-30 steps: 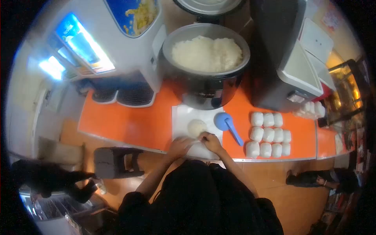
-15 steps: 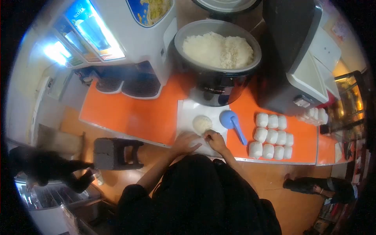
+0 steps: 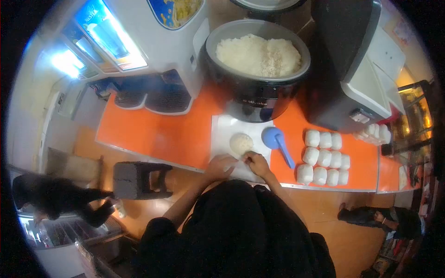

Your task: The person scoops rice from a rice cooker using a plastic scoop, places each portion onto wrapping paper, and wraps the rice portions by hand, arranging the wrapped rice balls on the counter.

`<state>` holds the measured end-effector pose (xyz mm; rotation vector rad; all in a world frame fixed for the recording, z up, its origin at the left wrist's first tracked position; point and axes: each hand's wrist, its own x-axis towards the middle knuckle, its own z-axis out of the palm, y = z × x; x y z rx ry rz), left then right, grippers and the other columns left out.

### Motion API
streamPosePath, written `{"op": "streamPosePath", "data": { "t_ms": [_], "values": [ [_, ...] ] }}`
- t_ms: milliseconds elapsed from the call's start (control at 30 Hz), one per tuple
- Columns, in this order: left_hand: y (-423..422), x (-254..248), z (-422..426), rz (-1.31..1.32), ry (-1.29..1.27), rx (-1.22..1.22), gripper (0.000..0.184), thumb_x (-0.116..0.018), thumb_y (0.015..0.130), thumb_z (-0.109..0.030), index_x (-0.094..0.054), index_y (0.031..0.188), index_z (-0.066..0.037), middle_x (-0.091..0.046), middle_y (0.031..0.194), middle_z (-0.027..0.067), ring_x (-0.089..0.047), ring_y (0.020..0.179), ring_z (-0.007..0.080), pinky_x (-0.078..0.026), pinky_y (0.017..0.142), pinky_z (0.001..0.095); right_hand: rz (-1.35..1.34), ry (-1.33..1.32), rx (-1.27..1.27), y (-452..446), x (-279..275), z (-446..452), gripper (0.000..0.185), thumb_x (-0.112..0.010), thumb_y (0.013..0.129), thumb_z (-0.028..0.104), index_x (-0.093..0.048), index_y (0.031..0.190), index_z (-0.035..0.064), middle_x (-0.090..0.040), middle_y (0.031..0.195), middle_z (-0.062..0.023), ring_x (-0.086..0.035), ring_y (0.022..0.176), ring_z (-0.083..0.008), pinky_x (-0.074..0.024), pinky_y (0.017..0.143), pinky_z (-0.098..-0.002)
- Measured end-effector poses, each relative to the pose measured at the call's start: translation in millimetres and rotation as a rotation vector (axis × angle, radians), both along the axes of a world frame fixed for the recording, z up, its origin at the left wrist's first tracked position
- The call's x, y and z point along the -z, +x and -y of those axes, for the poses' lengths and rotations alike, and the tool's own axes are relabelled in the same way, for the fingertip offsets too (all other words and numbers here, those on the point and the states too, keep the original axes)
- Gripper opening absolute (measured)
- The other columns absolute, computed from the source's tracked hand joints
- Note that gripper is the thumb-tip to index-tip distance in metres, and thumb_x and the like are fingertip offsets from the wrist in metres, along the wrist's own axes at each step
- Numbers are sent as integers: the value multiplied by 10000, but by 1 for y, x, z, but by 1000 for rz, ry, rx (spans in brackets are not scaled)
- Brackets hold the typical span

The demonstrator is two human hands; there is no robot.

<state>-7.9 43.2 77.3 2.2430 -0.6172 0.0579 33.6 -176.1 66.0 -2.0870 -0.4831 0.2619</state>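
- Spanning the scene, a glossy orange tabletop (image 3: 162, 134) carries everything; a white-and-grey drink dispenser (image 3: 178, 46) stands toward its left end.
- A round black cooker (image 3: 250, 104) full of white rice stands just beyond the sheet, limiting room on the far side.
- Right of the cooker sits a large dark box (image 3: 324, 109) with a pale interior.
- White, paper-like wrapped bundles (image 3: 311, 156) stand in rows near the front edge, right of the hands.
- A flat white sheet (image 3: 222, 127) reaches the tabletop's front edge; handling it seems to be the step in hand, and calls for keeping the rice centred.
- The left hand (image 3: 219, 167) lies over the sheet's near-left part, fingers spread.
- The right hand (image 3: 257, 164) has its fingers bunched just beside the rice; whether they pinch anything, one cannot tell.
- A blue plastic scoop (image 3: 270, 137) lies by the sheet's right edge, close to that hand.
- A rounded white rice mound (image 3: 241, 144) rests on the sheet, uncovered.
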Motion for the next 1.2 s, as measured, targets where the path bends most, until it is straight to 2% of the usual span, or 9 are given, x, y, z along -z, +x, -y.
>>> {"op": "streamPosePath", "data": {
  "t_ms": [100,300,533,633,733,800,933,1000,1200],
  "values": [
    [2,4,1,-46,-25,-49,174,-662,808,-93,-697,977,-68,-687,993,70,-653,921,238,-510,819,352,-113,-158,-16,-4,-28,1,147,-614,845,221,-655,900,91,-647,977,-139,-626,934,-332,-486,799,-435],
    [0,-1,3,-11,-74,-52,218,-683,801,-51,-710,1017,-62,-698,1007,82,-674,919,227,-537,803,335,462,-354,-50,-25,-58,-1,179,-696,778,226,-650,914,119,-596,947,-50,-585,913,-252,-466,766,-388],
    [-9,-4,-22,241,219,-13,273,-650,816,-21,-698,1077,-85,-704,1015,99,-678,929,270,-546,853,369,556,-407,9,-35,-20,37,208,-673,741,150,-703,941,98,-636,931,-76,-608,893,-241,-492,772,-377],
    [-1,73,-56,114,55,-111,244,-625,841,-32,-703,1067,-82,-707,1031,105,-678,948,263,-547,861,357,347,-92,181,-30,-4,54,109,-667,786,115,-709,869,59,-665,822,-89,-629,777,-199,-511,722,-354],
    [23,72,-59,-174,-203,-334,176,-624,910,-100,-699,1040,-7,-716,964,67,-646,899,140,-534,794,294,44,420,490,-7,12,51,205,-663,879,158,-677,758,-7,-642,649,-97,-602,640,-150,-480,634,-328],
    [45,40,-39,-302,-617,-462,225,-628,940,-165,-694,1004,41,-674,865,2,-568,786,71,-485,682,253,-39,453,586,14,16,46,259,-647,895,182,-653,737,-23,-644,648,-113,-618,656,-176,-468,615,-359],
    [85,97,-35,-151,-545,-614,281,-642,929,-246,-692,898,29,-573,746,-39,-472,664,72,-388,586,247,151,172,795,34,40,29,312,-646,907,230,-607,722,-18,-568,610,-56,-448,561,-140,-355,512,-322],
    [95,142,-34,-228,-546,-775,322,-656,915,-286,-681,831,23,-517,701,-50,-423,630,68,-345,561,256,166,12,844,30,21,18,283,-608,922,222,-602,766,-14,-584,607,-141,-560,564,-248,-403,522,-390],
    [48,12,-17,-459,-514,-621,338,-675,886,-274,-655,741,31,-531,606,-12,-459,604,89,-381,565,277,249,76,832,17,26,18,189,-610,895,184,-604,842,3,-523,552,-188,-547,511,-324,-399,508,-433]
  ]
}}
